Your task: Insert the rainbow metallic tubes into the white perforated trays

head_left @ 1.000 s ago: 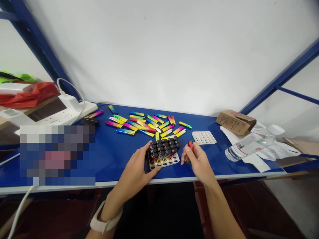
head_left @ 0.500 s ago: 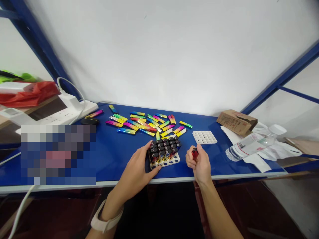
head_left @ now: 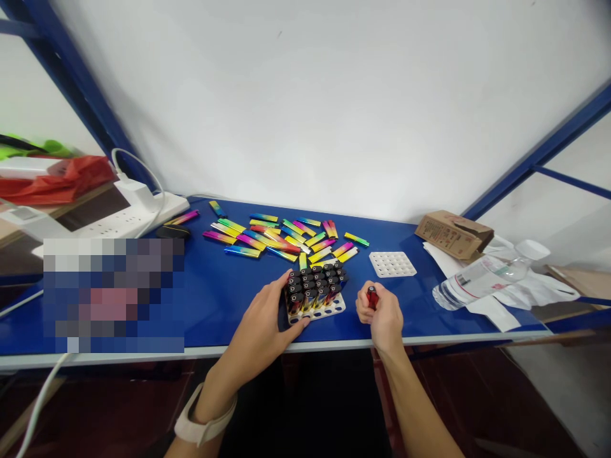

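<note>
My left hand point(head_left: 267, 312) holds the left side of a white tray with holes point(head_left: 338, 306), its thumb at the front corner and fingers at the far left. Several lighters point(head_left: 315, 286) with black tops and shiny rainbow bodies stand upright in it in rows. Along the tray's front edge, a row of holes shows bare. To the right of the tray, my right hand point(head_left: 382, 312) is closed around a red lighter point(head_left: 372, 296), black end up. Beyond the tray, several rainbow-coloured lighters point(head_left: 274, 238) lie scattered on the blue table.
A second white holed tray point(head_left: 392, 264) lies right of centre. Farther right are a cardboard box point(head_left: 453, 233), a water bottle point(head_left: 487, 277) and white paper point(head_left: 496, 312). A white power strip point(head_left: 114, 222) with cables and a black mouse point(head_left: 172, 231) are at the left.
The thumb of my right hand has shifted off the top of the red lighter, so more of the lighter shows. My left hand and the tray stay where they were.
</note>
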Tool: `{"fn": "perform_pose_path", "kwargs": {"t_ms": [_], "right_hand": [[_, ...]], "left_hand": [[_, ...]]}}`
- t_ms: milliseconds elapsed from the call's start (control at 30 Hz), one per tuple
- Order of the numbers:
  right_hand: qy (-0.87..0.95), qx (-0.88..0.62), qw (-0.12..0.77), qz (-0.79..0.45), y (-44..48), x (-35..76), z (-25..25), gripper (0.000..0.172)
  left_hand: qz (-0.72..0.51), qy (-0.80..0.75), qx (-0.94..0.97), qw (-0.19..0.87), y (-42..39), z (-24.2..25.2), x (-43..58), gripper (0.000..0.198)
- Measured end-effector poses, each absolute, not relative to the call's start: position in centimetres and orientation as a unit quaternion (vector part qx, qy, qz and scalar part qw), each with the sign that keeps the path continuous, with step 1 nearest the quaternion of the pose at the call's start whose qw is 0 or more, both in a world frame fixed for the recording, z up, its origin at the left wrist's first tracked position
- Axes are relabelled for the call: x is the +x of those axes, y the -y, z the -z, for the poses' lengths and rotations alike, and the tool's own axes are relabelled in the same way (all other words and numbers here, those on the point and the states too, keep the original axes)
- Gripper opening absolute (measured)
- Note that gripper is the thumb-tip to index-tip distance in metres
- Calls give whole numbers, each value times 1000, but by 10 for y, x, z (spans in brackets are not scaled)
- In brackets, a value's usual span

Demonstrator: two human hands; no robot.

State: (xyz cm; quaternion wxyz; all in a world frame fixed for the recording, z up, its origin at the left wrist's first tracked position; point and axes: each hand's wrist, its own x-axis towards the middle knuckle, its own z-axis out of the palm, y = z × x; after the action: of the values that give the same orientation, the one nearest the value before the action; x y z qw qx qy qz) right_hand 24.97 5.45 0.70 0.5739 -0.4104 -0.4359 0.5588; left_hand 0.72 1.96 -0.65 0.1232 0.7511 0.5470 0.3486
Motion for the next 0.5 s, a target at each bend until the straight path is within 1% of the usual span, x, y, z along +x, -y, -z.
{"fn": "perform_pose_path", "kwargs": {"t_ms": [133, 367, 433, 500], "right_hand": [[441, -393, 583, -558, -56, 256, -4, 54], [470, -436, 559, -526, -60, 261, 3, 43], [474, -434, 560, -523, -59, 260, 2, 44], [480, -419, 561, -529, -58, 258, -2, 50]], "left_hand": [[-349, -548, 749, 127, -19, 7, 7, 83], [-349, -547, 751, 119, -20, 8, 7, 83], [-350, -547, 751, 121, -20, 8, 7, 83], [-350, -547, 751, 123, -21, 8, 7, 83]]}}
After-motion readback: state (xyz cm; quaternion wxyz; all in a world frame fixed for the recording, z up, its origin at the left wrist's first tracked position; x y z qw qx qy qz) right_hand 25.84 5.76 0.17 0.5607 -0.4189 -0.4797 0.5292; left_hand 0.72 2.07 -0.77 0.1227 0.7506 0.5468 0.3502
